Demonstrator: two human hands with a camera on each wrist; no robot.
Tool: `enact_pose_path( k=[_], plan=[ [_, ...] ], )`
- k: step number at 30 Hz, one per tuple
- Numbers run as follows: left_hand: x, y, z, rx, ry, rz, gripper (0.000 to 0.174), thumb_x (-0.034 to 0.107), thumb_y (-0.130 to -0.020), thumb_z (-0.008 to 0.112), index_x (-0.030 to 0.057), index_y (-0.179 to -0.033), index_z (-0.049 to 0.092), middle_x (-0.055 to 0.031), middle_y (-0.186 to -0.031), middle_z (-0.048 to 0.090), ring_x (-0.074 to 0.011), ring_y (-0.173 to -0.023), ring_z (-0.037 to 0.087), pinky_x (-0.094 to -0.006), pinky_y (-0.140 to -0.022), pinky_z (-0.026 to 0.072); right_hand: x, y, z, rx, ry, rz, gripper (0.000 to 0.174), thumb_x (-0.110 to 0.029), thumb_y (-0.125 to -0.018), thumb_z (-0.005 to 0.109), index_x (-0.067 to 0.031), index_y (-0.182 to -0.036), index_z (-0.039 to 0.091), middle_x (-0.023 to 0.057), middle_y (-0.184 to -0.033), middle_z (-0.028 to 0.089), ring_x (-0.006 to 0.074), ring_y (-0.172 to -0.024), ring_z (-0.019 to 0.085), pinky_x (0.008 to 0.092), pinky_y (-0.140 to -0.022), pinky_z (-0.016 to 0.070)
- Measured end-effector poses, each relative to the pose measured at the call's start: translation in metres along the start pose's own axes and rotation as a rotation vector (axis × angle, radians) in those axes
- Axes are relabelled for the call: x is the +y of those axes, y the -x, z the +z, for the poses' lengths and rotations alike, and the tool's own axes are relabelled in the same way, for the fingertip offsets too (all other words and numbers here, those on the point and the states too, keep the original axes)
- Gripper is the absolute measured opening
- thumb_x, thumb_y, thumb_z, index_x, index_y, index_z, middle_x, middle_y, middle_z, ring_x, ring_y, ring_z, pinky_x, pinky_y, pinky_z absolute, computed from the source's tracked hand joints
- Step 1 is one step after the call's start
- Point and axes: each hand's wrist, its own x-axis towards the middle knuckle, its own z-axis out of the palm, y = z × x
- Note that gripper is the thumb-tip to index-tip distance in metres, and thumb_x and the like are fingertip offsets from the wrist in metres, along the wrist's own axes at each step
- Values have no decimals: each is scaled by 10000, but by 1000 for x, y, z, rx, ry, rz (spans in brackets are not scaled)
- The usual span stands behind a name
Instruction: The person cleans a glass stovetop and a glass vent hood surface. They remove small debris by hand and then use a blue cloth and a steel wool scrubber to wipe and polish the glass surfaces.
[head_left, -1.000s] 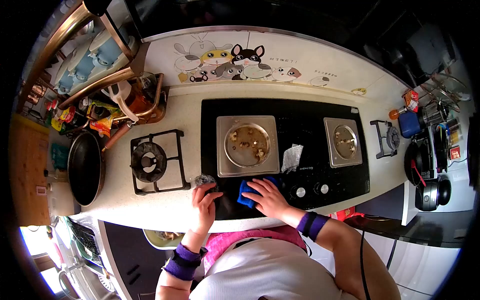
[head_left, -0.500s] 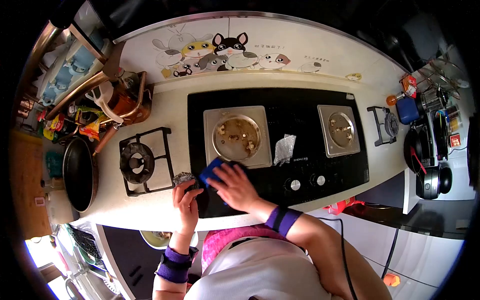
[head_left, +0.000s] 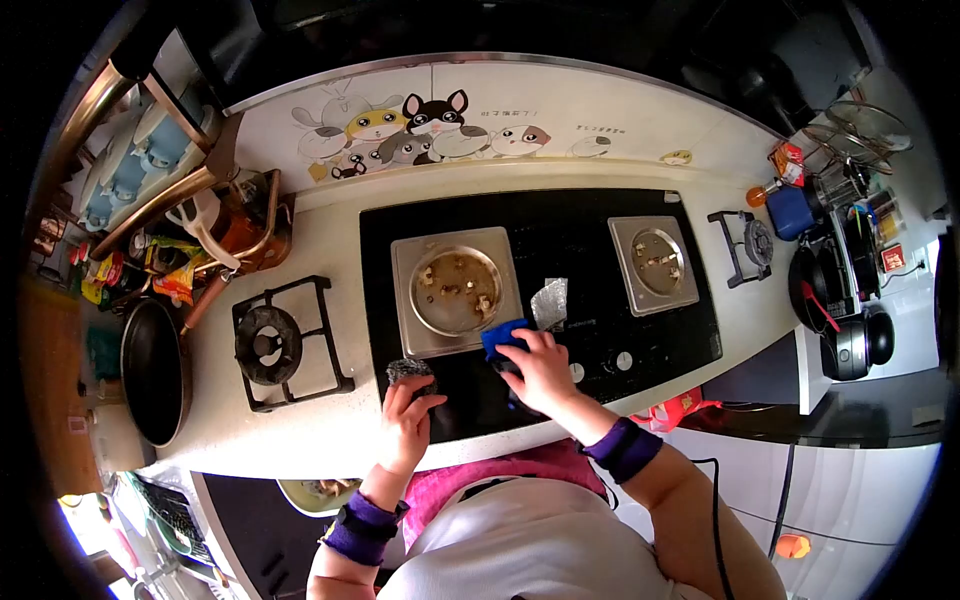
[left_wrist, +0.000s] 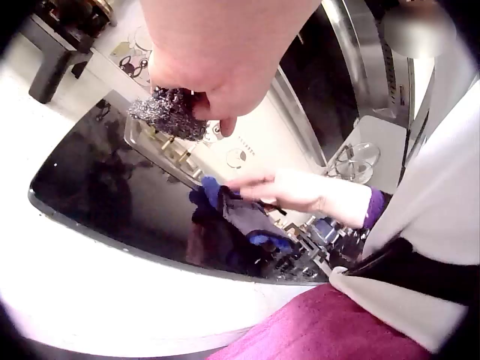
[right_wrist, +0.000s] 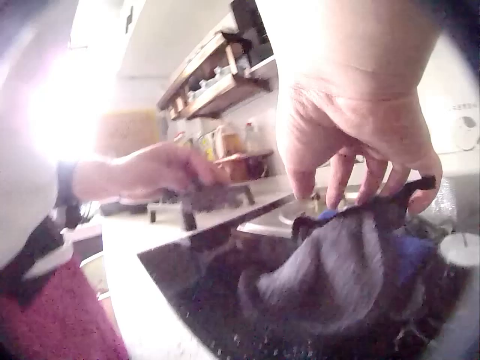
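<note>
The blue cloth [head_left: 503, 337] lies bunched on the black glass cooktop [head_left: 575, 222], at the front right corner of the left steel burner tray [head_left: 402, 262]. The right hand [head_left: 543, 375] sits on top of it, fingers spread and bent down with their tips on the fabric; the right wrist view shows the cloth [right_wrist: 337, 270] heaped under the palm and a fold of it caught up at one fingertip of that hand [right_wrist: 352, 127]. At 9 o'clock from the cloth, near the cooktop's front left edge, the left hand [head_left: 408, 425] has its fingers curled round a grey steel-wool pad [head_left: 408, 372]; the left wrist view shows the pad [left_wrist: 169, 112] pinched at the fingertips just above the glass. A crumpled bit of foil [head_left: 549, 300] lies at 1 o'clock, just beside the cloth. Two knobs [head_left: 623, 361] sit at 3 o'clock, and a second, smaller burner tray [head_left: 655, 262] at 2 o'clock. Well off at 9 o'clock, a black pan grate [head_left: 280, 343] rests on the white counter [head_left: 330, 240], with a dark frying pan [head_left: 152, 372] beyond it.
</note>
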Motion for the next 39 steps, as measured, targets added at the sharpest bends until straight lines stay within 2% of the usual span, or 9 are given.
enact_pose_path(
  k=[3,7,11,18,20,24,27,32,39],
  plan=[
    [4,-7,10,-10,39,36,350,-122,-675,598,67,-938,732,-120,-1144,651,-342,-1100,602,-434,-941,511,14,-33,-35,175,-99,96,345,-252,-800,803,-122,-1094,678,126,-1160,631,323,-1106,598,405,-860,528],
    [21,-23,17,24,195,-56,367,-170,-738,545,59,-946,743,-143,-1207,648,-342,-1105,610,-398,-938,502,73,-47,-6,335,-5,223,325,-149,-803,769,-110,-1110,667,137,-1050,652,354,-1010,636,439,-886,534],
    [13,-28,31,84,891,-506,426,-172,-810,450,34,-1090,696,-105,-1275,631,-259,-1191,591,-358,-1042,457,105,-51,8,195,-311,391,358,-94,-818,730,-106,-1167,658,138,-1023,654,319,-934,668,418,-830,552],
    [4,-49,53,59,1587,-953,381,112,-996,412,60,-1357,525,-94,-1303,604,-238,-1218,578,-398,-1054,462,-3,-25,-26,104,-798,195,356,-90,-881,718,-35,-1220,625,54,-1078,681,122,-911,647,278,-812,535],
    [15,-55,56,63,1614,-1125,365,281,-1046,448,109,-1357,533,-67,-1313,601,-236,-1200,586,-410,-1012,485,-31,-18,-25,105,-652,34,407,-135,-864,751,-47,-1243,633,110,-1205,646,229,-1051,641,346,-906,527],
    [8,-49,72,11,1591,-980,390,224,-971,665,132,-1323,523,-45,-1207,634,-210,-1132,621,-389,-961,524,-42,-7,-17,131,-553,-158,491,-217,-846,787,-41,-1279,635,159,-1230,645,340,-1156,602,409,-1018,485],
    [8,-48,56,29,1426,-1039,399,129,-942,655,125,-1316,517,-47,-1194,639,-218,-1084,646,-421,-881,562,-21,2,-22,188,-542,-44,438,-188,-868,763,-58,-1268,641,154,-1192,661,325,-1067,641,403,-936,525],
    [-11,-33,39,117,1407,-1006,404,98,-936,635,104,-1322,514,-54,-1182,640,-213,-1061,652,-396,-876,564,-4,34,-4,46,-99,-177,592,-25,-718,734,-120,-1292,622,128,-1368,481,370,-1255,457,443,-1029,456],
    [-15,-8,24,180,1390,-1007,375,65,-942,606,99,-1309,538,-60,-1149,654,-208,-1035,659,-389,-856,576,33,-31,-14,-120,-442,144,382,7,-756,628,-90,-1119,698,108,-1061,652,289,-999,631,370,-911,514]
  ],
)
